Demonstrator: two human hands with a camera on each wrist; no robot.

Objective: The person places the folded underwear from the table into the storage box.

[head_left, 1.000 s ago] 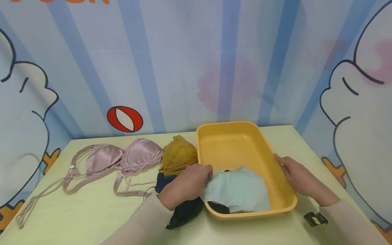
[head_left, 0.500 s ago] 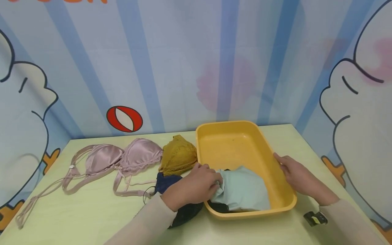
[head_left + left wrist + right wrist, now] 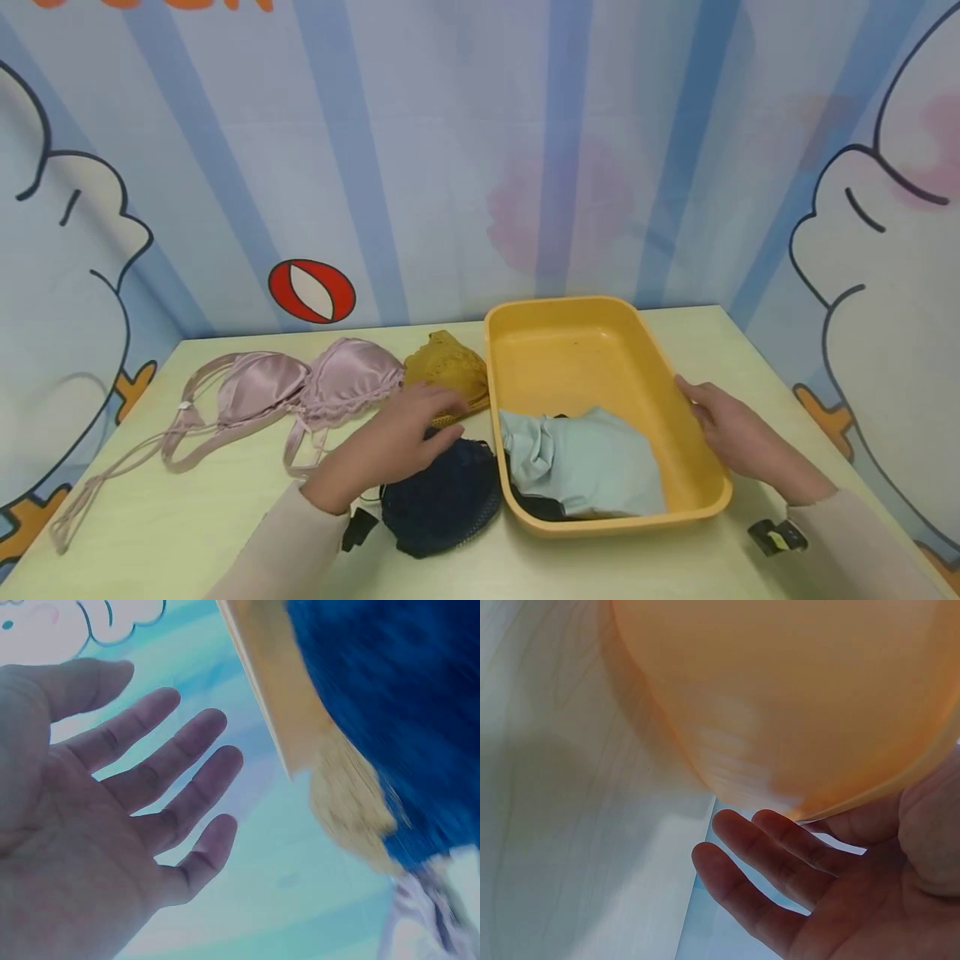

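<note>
In the head view, my left hand (image 3: 393, 446) is over the navy bra (image 3: 442, 504) beside the tray and holds nothing. Its spread fingers (image 3: 199, 780) show in the left wrist view, apart from the blurred navy cup. My right hand (image 3: 738, 433) pinches the right rim of the yellow tray (image 3: 577, 358), thumb at the edge and fingers beneath. Inside the tray's near end lies a pale mint garment (image 3: 600, 467), its left end bunched, with a black piece (image 3: 542, 507) showing from under it.
Left of the tray, a mustard lace bra (image 3: 450, 367) touches its wall. Farther left lies a pink satin bra (image 3: 348, 375) with straps trailing to the table's front left. A striped cartoon backdrop (image 3: 465, 167) stands right behind the table (image 3: 187, 533).
My left hand first tucked the mint garment's left end inward over the tray's edge. It has let go and moved left over the navy bra. The right hand stays at the rim.
</note>
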